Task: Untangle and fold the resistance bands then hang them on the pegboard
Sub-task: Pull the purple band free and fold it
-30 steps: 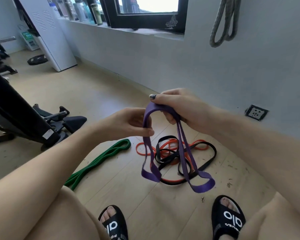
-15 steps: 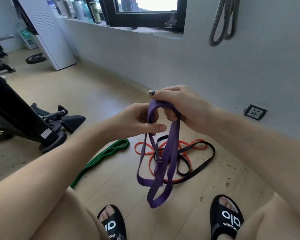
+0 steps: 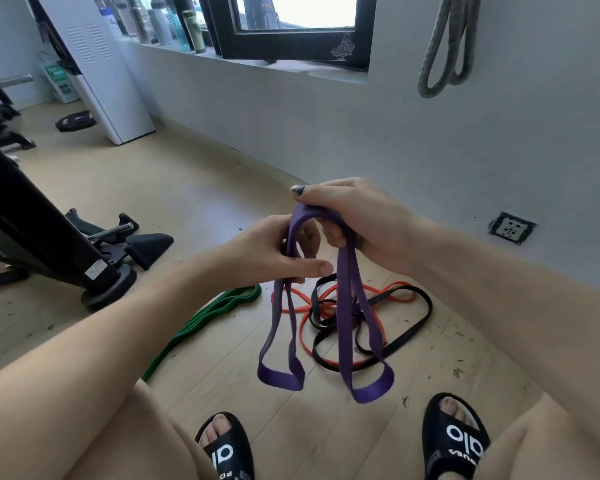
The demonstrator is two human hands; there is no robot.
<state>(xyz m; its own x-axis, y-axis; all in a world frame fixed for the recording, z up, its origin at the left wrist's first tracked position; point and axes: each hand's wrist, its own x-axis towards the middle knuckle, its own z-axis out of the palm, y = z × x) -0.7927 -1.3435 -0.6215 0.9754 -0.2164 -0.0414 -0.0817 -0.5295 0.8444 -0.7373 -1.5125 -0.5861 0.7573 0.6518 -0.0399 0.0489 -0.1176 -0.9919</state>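
Observation:
A purple resistance band (image 3: pixel 346 320) hangs folded in front of me, arched between both hands. My right hand (image 3: pixel 357 220) grips its top bend from above. My left hand (image 3: pixel 274 252) pinches the left strands between thumb and fingers. Two purple loops dangle side by side above the floor. On the wooden floor beyond lie an orange band (image 3: pixel 400 294) and a black band (image 3: pixel 414 327), tangled together, and a green band (image 3: pixel 201 320) stretched out to their left. A grey band (image 3: pixel 445 46) hangs on the wall at the upper right.
A black exercise machine base (image 3: pixel 94 268) stands at the left. A white cabinet (image 3: pixel 101 71) and a black weight plate (image 3: pixel 75 121) are at the far left. Bottles (image 3: pixel 160 20) line the window ledge. A wall socket (image 3: pixel 511 227) sits low at the right. My black slippers (image 3: pixel 456 438) are below.
The dangling purple strands, bunched together half a second ago, now hang apart as two separate loops. My left hand slid slightly down the left strands.

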